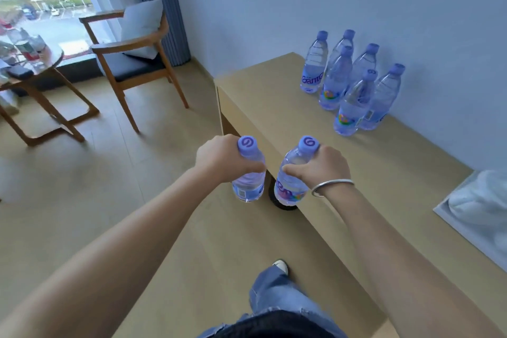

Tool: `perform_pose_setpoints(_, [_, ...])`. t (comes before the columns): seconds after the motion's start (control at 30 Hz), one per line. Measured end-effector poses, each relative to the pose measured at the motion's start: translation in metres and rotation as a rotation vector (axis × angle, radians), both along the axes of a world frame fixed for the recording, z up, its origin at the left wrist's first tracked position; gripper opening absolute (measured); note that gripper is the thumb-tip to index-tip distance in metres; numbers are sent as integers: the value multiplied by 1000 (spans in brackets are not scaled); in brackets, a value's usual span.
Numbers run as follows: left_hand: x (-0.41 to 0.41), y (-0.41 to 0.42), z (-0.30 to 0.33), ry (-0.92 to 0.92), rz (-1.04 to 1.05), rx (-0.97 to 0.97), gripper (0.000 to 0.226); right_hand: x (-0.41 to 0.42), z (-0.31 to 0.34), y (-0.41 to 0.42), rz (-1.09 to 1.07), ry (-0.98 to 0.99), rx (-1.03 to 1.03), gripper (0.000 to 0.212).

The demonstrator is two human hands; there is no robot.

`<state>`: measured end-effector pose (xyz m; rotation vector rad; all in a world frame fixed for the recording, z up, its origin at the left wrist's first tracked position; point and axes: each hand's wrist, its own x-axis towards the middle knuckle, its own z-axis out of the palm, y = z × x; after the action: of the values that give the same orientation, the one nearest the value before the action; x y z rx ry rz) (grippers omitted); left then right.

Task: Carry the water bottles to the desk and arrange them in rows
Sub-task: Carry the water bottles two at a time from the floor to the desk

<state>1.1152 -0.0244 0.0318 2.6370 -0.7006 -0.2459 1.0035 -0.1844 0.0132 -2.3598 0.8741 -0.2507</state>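
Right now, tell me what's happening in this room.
A person is carrying two water bottles toward the desk. The left hand grips one bottle near its neck, and the right hand grips another the same way. Both bottles are in the air, short of the desk's near edge. Six bottles already stand upright on it in two rows beside the wall.

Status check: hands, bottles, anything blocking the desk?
Left hand and right hand each grip a bottle, upright, short of the desk. Six bottles already standing by the wall. Open desk surface near them.
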Motion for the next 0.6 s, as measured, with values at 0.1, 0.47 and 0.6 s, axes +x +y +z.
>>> perform_pose_setpoints(0.1, [30, -44, 1, -1, -39, -14, 51, 29, 2, -39, -38, 0, 1, 40])
perform_pose_setpoints(0.47, [127, -180, 8, 11, -68, -47, 48, 110, 0, -141, -123, -35, 64, 26])
perform_pose_setpoints(0.6, [147, -209, 3, 49, -50, -18, 46, 123, -5, -158, -163, -33, 79, 32])
